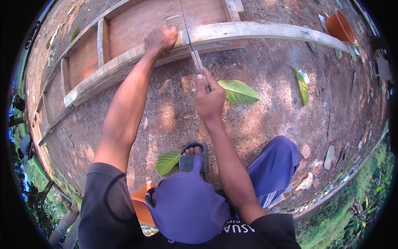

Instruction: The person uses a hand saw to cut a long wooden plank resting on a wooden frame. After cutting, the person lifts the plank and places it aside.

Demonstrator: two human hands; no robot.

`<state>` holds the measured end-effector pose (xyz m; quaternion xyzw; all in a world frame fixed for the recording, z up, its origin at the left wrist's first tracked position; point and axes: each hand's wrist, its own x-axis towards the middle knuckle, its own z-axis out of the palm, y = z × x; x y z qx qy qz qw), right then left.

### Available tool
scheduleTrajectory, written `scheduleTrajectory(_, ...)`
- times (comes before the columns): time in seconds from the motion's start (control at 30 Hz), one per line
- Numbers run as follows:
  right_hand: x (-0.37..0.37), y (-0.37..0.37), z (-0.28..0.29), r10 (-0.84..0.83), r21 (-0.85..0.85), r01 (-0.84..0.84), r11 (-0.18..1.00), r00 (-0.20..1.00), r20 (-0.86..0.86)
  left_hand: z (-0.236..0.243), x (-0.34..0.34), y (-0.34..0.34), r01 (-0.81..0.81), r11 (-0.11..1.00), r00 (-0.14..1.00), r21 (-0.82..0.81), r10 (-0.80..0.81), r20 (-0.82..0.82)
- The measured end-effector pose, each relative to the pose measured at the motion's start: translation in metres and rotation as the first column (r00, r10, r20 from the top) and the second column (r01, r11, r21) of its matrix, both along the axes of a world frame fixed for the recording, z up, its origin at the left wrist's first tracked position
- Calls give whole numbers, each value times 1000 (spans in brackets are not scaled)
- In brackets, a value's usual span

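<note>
My right hand (210, 98) is wrapped round the wooden handle of a handsaw (196, 62). Seen almost edge-on, the thin blade runs away from me across a long pale wooden beam (265, 30); whether its teeth have cut in, I cannot tell. Just left of the blade my left hand (161, 40) is closed on the same beam, its fingertips mostly hidden. This beam lies along the near side of a wooden frame with crosspieces and a reddish-brown plywood panel (137, 30), and its right end reaches well past the frame.
An orange bucket (339, 26) lies tipped near the beam's right end. Another orange container (143, 203) is partly hidden beside my body. Large green leaves (239, 92) and litter are scattered over the bare ground. My sandalled foot (193, 154) stands below the saw handle.
</note>
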<state>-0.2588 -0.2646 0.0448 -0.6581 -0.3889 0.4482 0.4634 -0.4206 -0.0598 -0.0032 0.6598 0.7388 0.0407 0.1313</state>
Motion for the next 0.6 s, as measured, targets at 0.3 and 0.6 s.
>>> scheduleTrajectory(0.3,29,-148,29,69,-96,-64,993,996,51,1,-17,-3,33,999,999,-40,-32,44)
scheduleTrajectory(0.6,8,-42,4,67,-67,-66,996,997,25,-1,-9,-2,39,998,998,-40,-36,58)
